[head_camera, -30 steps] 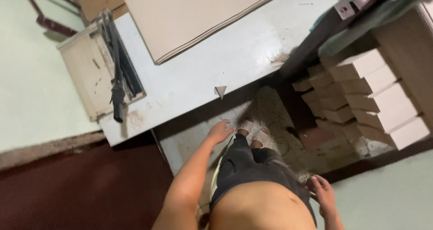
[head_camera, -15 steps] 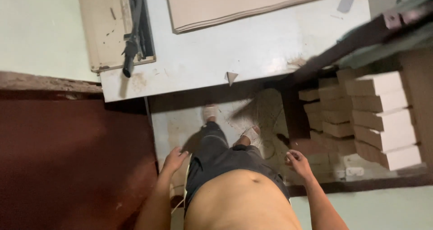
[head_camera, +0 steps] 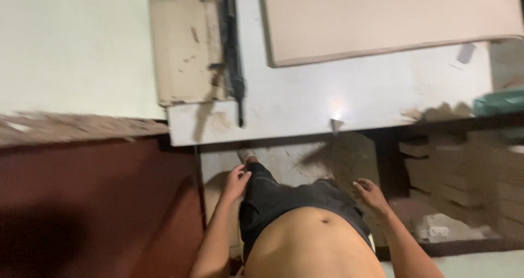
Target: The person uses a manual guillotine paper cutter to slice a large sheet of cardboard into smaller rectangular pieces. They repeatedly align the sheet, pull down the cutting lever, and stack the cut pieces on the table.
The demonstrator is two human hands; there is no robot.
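Hands empty at hips, near white table's front edge.

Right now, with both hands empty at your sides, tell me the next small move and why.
Probably a short step up to the white table. The left hand and right hand hang empty beside the dark shorts, apart from anything on the table. The paper cutter and the large cardboard sheet both lie farther up the tabletop, likely beyond easy reach.
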